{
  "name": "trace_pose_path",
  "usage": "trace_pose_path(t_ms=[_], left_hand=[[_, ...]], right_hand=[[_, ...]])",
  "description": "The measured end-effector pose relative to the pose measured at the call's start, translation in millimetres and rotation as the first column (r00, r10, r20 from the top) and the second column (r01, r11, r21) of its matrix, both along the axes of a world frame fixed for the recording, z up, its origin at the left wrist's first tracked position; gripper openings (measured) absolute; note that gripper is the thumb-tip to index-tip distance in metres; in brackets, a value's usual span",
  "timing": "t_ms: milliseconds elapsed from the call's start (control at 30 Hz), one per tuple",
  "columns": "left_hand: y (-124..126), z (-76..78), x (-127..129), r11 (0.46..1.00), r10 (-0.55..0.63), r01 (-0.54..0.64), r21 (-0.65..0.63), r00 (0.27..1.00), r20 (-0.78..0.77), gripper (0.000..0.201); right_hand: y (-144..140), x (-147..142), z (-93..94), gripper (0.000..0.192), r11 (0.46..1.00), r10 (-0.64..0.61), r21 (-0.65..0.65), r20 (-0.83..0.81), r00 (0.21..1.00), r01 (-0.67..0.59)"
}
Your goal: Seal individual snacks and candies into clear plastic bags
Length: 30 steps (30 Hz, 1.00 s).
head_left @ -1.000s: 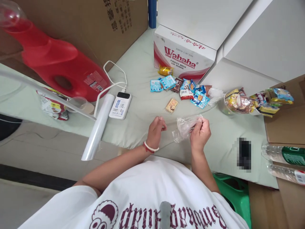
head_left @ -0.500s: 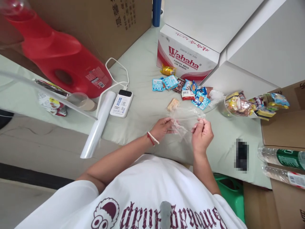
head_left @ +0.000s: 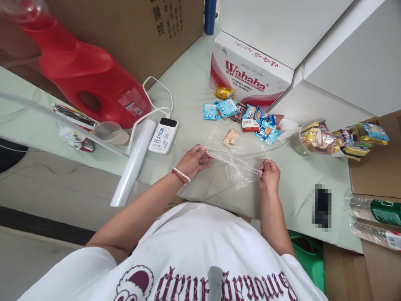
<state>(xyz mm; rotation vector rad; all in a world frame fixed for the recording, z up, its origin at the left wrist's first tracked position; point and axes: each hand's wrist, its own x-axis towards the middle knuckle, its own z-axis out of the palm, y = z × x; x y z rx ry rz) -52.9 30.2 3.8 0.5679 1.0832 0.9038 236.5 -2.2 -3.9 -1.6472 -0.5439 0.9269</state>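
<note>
Left hand [head_left: 194, 161]: your fingers pinch one side of the film [head_left: 240, 163].
Right hand [head_left: 270, 173]: your fingers pinch its opposite side.
Film: stretched between your grips, mostly on your side of the biscuit [head_left: 231, 139].
Packets [head_left: 227, 108]: beyond the biscuit.

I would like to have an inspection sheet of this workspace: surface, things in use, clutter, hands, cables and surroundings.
Surface: pale green cloth, wrinkled.
Job's things: clear plastic film, stretched between both sides; beige food piece just beyond the stretched part, overlap with the film unclear.
Clutter: wrapped snacks grouped beyond; at left, power bank and shiny roll, the roll overhanging the front edge.
Hands: left hand and right hand each pinch the clear plastic film.
Cables: white cable plugged into the power bank, loosely looped.
Surroundings: red jug at left, Wahaha carton behind the snacks, two bottles at right.
</note>
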Motion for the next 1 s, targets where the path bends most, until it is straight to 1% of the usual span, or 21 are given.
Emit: trace_pose_path(t_ms=[67,100,133,200,233,300,333,367,467,533,567,633,700,733,767,800,833,867,933,967,1000], left_hand=[[5,-0.9,3,0.998,0.041,-0.041,-0.041,0.999,0.009,0.039],[9,-1.3,4,0.999,0.021,-0.022,-0.040,1.000,-0.012,0.035],[14,-1.7,2,0.999,-0.029,0.027,-0.037,0.998,-0.051,0.030],[23,-2.3,-6,0.992,-0.124,0.117,-0.045,0.974,-0.191,0.024],[27,-2.4,-11,0.990,-0.137,0.127,-0.055,0.954,-0.268,0.024],[28,-1.9,-19,0.996,-0.087,0.069,-0.060,0.910,-0.404,0.032],[25,-1.5,-21,0.998,-0.059,0.040,-0.053,0.892,-0.447,0.039],[20,-0.9,-20,0.998,-0.060,0.043,-0.047,0.881,-0.469,0.046],[-3,-0.2,-1,0.982,-0.177,0.190,-0.020,0.863,-0.473,0.065],[-16,-1.5,23,0.955,-0.222,0.289,0.063,0.841,-0.493,0.070],[-19,-2.8,37,0.936,-0.211,0.327,0.128,0.815,-0.539,0.069],[-20,-5.9,61,0.901,-0.104,0.354,0.251,0.739,-0.666,0.061],[-15,-8.7,74,0.870,-0.023,0.381,0.314,0.667,-0.745,0.048],[-13,-9.7,76,0.857,-0.016,0.402,0.321,0.644,-0.765,0.041],[-11,-10.4,74,0.847,-0.035,0.427,0.317,0.640,-0.767,0.036],[-11,-10.6,69,0.842,-0.080,0.446,0.304,0.661,-0.746,0.033],[-11,-10.6,61,0.844,-0.150,0.457,0.280,0.703,-0.695,0.033],[-14,-10.2,51,0.854,-0.228,0.458,0.246,0.754,-0.616,0.034],[-25,-8.8,28,0.888,-0.373,0.443,0.122,0.851,-0.370,0.036],[-32,-8.3,16,0.904,-0.392,0.424,0.055,0.874,-0.288,0.039],[-41,-7.9,3,0.916,-0.388,0.401,-0.005,0.884,-0.262,0.041]], right_hand=[[5,4,-7.1,0.043,0.999,0.014,-0.029,-0.028,1.000,-0.014],[7,8,-8.6,0.043,0.999,0.030,-0.041,-0.037,0.999,-0.031],[9,11,-9.0,0.042,0.997,0.051,-0.054,-0.044,0.998,-0.053],[12,19,-7.9,0.039,0.993,0.078,-0.081,-0.044,0.996,-0.081],[12,23,-7.1,0.037,0.993,0.077,-0.090,-0.030,0.997,-0.080],[12,26,-6.5,0.033,0.995,0.057,-0.087,0.030,0.998,-0.054],[11,25,-6.6,0.032,0.996,0.043,-0.077,0.073,0.996,-0.037],[9,23,-6.9,0.031,0.998,0.034,-0.061,0.119,0.992,-0.027],[1,7,-6.0,0.033,0.999,0.045,0.000,0.233,0.971,-0.046],[-6,-8,-2.2,0.034,0.996,0.070,0.029,0.278,0.958,-0.081],[-10,-15,0.6,0.034,0.994,0.088,0.036,0.292,0.952,-0.103],[-19,-27,6.5,0.034,0.988,0.124,0.050,0.302,0.945,-0.145],[-25,-33,10.5,0.035,0.982,0.148,0.068,0.289,0.946,-0.174],[-28,-32,11.1,0.035,0.982,0.149,0.074,0.273,0.951,-0.175],[-29,-30,10.6,0.035,0.983,0.142,0.077,0.249,0.958,-0.166],[-30,-26,9.1,0.035,0.986,0.127,0.075,0.222,0.967,-0.146],[-31,-21,6.7,0.035,0.990,0.106,0.070,0.199,0.974,-0.122],[-31,-14,3.8,0.035,0.994,0.082,0.062,0.181,0.980,-0.095],[-29,-1,-3.0,0.037,0.998,0.044,0.036,0.164,0.986,-0.050],[-28,5,-6.3,0.038,0.999,0.037,0.019,0.162,0.986,-0.041],[-27,10,-9.3,0.039,0.999,0.041,0.001,0.159,0.986,-0.042]])
